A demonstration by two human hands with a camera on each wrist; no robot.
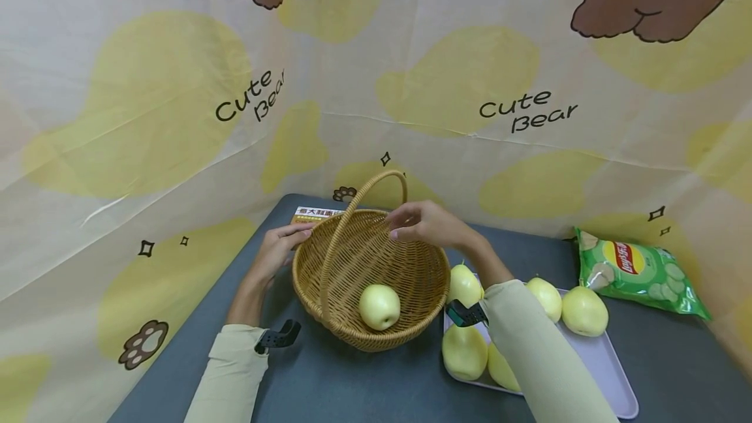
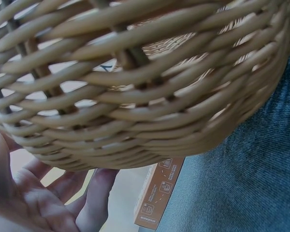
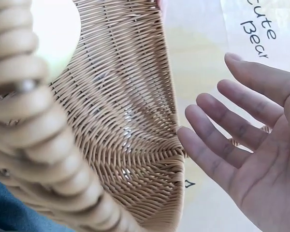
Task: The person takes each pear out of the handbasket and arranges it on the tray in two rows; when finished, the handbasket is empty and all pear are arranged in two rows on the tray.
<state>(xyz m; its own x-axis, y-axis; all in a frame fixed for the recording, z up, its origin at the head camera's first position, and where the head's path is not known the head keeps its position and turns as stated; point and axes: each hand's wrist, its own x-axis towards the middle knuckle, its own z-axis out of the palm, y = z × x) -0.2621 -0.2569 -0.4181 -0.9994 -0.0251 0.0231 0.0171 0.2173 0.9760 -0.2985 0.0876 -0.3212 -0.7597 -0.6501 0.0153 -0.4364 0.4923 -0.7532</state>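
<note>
A wicker basket (image 1: 311,266) with an arched handle (image 1: 335,247) leans toward me on the grey table. One pale yellow-green pear (image 1: 379,307) lies low inside it. My left hand (image 1: 273,253) holds the basket's left rim; in the left wrist view its curled fingers (image 2: 100,195) show against the weave. Above the far right rim is my right hand (image 1: 431,224), holding nothing. Seen from the right wrist, its fingers are spread and slightly bent, fingertips right by the basket edge. The pear also appears as a pale blur beyond the handle there.
Right of the basket, a pale purple tray (image 1: 613,377) carries several more pears (image 1: 584,312), partly hidden by my right sleeve (image 1: 534,344). A green chip bag (image 1: 640,273) lies at the back right. Behind the basket is an orange printed box (image 1: 305,214), close to the patterned cloth wall.
</note>
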